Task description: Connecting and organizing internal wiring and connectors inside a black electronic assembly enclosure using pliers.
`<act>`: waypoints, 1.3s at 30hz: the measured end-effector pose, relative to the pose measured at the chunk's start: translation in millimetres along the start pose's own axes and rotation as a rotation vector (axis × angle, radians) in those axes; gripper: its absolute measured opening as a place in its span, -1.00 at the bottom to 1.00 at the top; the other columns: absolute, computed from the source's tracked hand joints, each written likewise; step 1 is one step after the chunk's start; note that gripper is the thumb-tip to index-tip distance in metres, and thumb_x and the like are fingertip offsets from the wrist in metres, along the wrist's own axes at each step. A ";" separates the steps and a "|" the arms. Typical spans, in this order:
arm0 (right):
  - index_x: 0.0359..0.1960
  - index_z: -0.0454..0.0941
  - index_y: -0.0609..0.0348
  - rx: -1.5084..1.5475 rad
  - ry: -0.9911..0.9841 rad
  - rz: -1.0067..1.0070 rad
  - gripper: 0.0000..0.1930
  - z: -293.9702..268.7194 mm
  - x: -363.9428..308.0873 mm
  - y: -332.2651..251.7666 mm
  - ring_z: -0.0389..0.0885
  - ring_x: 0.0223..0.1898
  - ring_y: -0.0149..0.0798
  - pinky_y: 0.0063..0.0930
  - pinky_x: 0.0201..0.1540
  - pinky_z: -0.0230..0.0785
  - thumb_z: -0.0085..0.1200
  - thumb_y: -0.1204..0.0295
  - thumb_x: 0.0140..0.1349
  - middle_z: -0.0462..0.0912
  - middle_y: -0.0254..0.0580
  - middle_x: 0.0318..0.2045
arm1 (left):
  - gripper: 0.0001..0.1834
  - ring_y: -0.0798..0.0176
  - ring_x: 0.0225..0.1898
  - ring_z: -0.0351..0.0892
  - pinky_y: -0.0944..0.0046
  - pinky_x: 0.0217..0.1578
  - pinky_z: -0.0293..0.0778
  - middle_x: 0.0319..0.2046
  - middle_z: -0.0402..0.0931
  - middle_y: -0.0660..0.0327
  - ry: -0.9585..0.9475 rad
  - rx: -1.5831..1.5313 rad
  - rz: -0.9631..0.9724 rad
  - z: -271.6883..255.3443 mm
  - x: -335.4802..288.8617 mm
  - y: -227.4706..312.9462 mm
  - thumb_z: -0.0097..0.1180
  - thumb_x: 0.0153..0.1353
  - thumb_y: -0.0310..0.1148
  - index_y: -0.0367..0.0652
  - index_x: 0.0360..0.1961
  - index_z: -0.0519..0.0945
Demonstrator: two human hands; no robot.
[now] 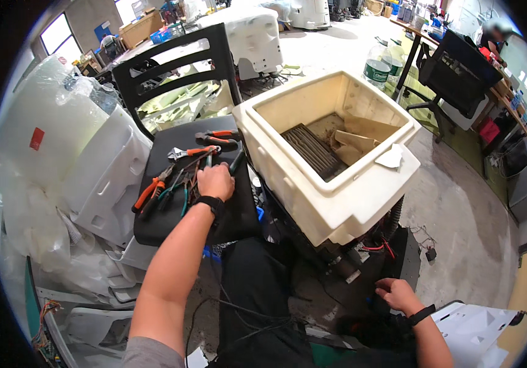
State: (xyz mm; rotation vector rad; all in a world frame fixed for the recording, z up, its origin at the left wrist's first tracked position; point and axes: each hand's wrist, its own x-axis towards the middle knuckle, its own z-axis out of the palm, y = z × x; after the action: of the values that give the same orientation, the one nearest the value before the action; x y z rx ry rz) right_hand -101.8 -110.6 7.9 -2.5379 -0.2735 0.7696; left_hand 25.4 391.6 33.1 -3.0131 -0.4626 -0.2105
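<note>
My left hand point(215, 182) reaches onto the black chair seat point(231, 216), its fingers closed among a pile of hand tools. What it grips is largely hidden under the fingers. Around it lie pliers with orange and black handles point(153, 190), an adjustable wrench with an orange grip point(195, 151), another orange-and-black tool point(219, 137) and teal-handled tools point(185, 197). Low on the right, my right hand point(401, 296) hovers beside the dark underside of a machine, fingers loosely bent and apart, with nothing visible in them. Each wrist wears a black band.
A cream plastic housing point(331, 205) stands right of the chair, holding a dark ribbed block point(314, 150) and brown cardboard-like pieces. Loose red wires point(381, 248) hang below it. White panels point(107, 178) and plastic wrap crowd the left. A black cable crosses my legs. Someone sits far right.
</note>
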 end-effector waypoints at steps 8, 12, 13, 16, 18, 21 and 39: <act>-0.17 0.60 0.22 0.051 0.016 -0.004 -0.71 -2.0 0.7 -8.8 0.61 -0.17 0.00 -0.29 -0.08 0.44 0.12 0.33 0.11 0.64 0.02 -0.23 | -0.90 0.14 -0.35 0.53 0.10 -0.23 0.21 -0.48 0.61 0.23 0.216 0.118 0.200 -3.0 -1.0 -16.5 0.06 -0.03 -0.38 -0.05 -0.48 0.62; -0.15 0.59 0.21 0.065 0.006 -0.044 -0.69 3.1 -0.6 -7.9 0.60 -0.17 0.03 -0.26 -0.09 0.43 0.10 0.30 0.12 0.63 0.05 -0.23 | -0.90 0.14 -0.30 0.50 0.09 -0.18 0.19 -0.47 0.59 0.25 0.204 0.039 0.234 -20.2 -16.2 -25.2 0.08 0.00 -0.38 -0.04 -0.43 0.61; -0.13 0.59 0.21 0.058 -0.001 -0.069 -0.67 3.9 -1.2 -8.0 0.59 -0.17 0.06 -0.23 -0.10 0.43 0.08 0.28 0.14 0.63 0.07 -0.22 | -0.87 0.15 -0.27 0.48 0.08 -0.17 0.18 -0.47 0.58 0.26 0.195 -0.006 0.247 -25.4 -21.2 -28.0 0.10 0.03 -0.37 -0.03 -0.36 0.61; -0.13 0.58 0.21 0.033 0.001 -0.120 -0.66 6.2 -3.9 -9.8 0.59 -0.16 0.06 -0.22 -0.08 0.42 0.08 0.27 0.13 0.62 0.08 -0.21 | -0.85 0.15 -0.25 0.46 0.08 -0.15 0.18 -0.46 0.59 0.26 0.244 -0.025 0.292 -37.8 -34.0 -39.2 0.10 0.05 -0.37 -0.02 -0.31 0.60; -0.13 0.58 0.22 0.037 -0.001 -0.114 -0.66 3.7 -8.6 -13.9 0.58 -0.15 0.06 -0.22 -0.07 0.42 0.07 0.27 0.13 0.62 0.08 -0.21 | -0.83 0.14 -0.21 0.46 0.07 -0.12 0.18 -0.45 0.59 0.25 0.192 -0.030 0.273 -48.2 -38.8 -40.7 0.10 0.04 -0.39 -0.03 -0.29 0.59; -0.13 0.58 0.22 0.037 -0.001 -0.120 -0.66 3.3 -12.5 -15.5 0.58 -0.15 0.06 -0.23 -0.06 0.42 0.07 0.27 0.14 0.62 0.07 -0.21 | -0.77 0.12 -0.20 0.46 0.06 -0.06 0.19 -0.44 0.60 0.23 0.179 0.000 0.220 -57.1 -43.3 -49.7 0.07 0.02 -0.45 -0.03 -0.25 0.60; -0.18 0.57 0.18 0.121 0.193 -0.441 -0.72 16.1 -19.3 -28.0 0.59 -0.20 0.00 -0.25 -0.15 0.45 0.07 0.28 0.17 0.62 -0.03 -0.28 | -0.64 0.03 -0.27 0.42 0.11 -0.12 0.27 -0.46 0.50 0.08 0.219 -0.193 0.405 -156.5 -99.5 -51.2 -0.02 0.03 -0.57 -0.23 -0.11 0.60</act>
State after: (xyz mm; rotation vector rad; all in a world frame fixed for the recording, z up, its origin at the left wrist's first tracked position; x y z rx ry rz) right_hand -128.3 -86.2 18.9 -2.2947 -0.6707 0.3568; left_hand -103.4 394.7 176.0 -3.1284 0.1985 -0.5717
